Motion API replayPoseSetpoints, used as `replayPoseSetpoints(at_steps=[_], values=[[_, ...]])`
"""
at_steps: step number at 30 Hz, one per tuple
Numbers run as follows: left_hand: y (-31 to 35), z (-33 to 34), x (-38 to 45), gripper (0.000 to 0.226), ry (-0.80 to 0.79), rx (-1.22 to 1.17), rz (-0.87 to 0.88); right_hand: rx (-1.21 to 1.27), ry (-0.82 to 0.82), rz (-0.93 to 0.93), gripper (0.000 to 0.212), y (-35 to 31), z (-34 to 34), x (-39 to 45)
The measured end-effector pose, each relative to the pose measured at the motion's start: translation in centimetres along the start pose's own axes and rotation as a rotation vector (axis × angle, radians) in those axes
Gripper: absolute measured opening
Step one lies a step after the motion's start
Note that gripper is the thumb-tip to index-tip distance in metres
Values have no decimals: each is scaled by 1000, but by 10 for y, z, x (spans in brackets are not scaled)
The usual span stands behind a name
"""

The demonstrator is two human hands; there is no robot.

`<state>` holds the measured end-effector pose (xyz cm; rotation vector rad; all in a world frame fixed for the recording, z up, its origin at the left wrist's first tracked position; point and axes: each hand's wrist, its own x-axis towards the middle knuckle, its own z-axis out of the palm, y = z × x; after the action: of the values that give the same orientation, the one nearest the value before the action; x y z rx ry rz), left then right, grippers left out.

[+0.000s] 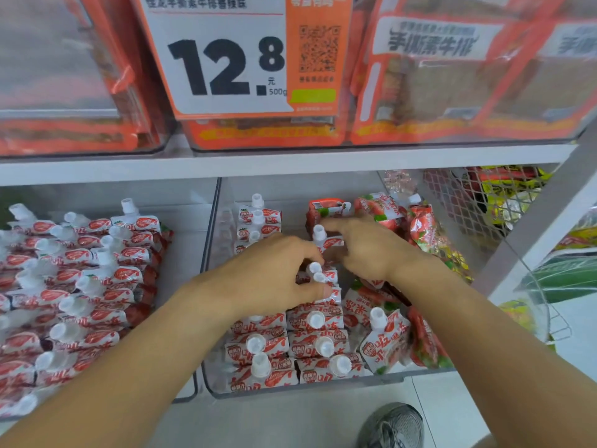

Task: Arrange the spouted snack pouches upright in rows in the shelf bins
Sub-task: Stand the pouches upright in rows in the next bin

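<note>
Head view: two clear bins on lower shelf (290, 163). Middle bin (213, 318) holds pouches (318, 342) upright in two rows, white caps up; loose pouches lie tumbled right of fingers. Left hand (271, 273) fingers curled, pinching pouch tops in row; right hand (368, 247) forefinger straight, touching pouch beyond. Left bin (190, 394) packed with leaning pouches. Price sign (223, 59) "12.8" above fingers. Wire basket (468, 202) far right. One shoe (392, 426) on floor.

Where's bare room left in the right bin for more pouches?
Bare floor shows at the back of the right bin, between the upright back-left pouches and the back wall, plus a gap ahead of the left hand. The front rows and the loose pile on the right are crowded.
</note>
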<state>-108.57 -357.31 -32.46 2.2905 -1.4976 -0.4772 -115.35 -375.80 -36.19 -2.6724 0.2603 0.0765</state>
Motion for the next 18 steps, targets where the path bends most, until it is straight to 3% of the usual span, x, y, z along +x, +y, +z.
replayPoseSetpoints(at_steps=[2,4,9,15,18], values=[[0,-1,1,31,-2,-15,-1,-31,53,-39,15,2,1,0],[-1,-1,1,31,1,-34,-4,72,53,-65,12,2,2,-2],[-3,-4,-1,50,-14,-37,-46,289,21,-69,11,8,6,-6],[-5,-6,7,79,141,-98,-70,386,-71,-76,27,3,7,-9],[-7,-4,8,100,45,-31,-38,419,-130,30,31,4,8,-2]])
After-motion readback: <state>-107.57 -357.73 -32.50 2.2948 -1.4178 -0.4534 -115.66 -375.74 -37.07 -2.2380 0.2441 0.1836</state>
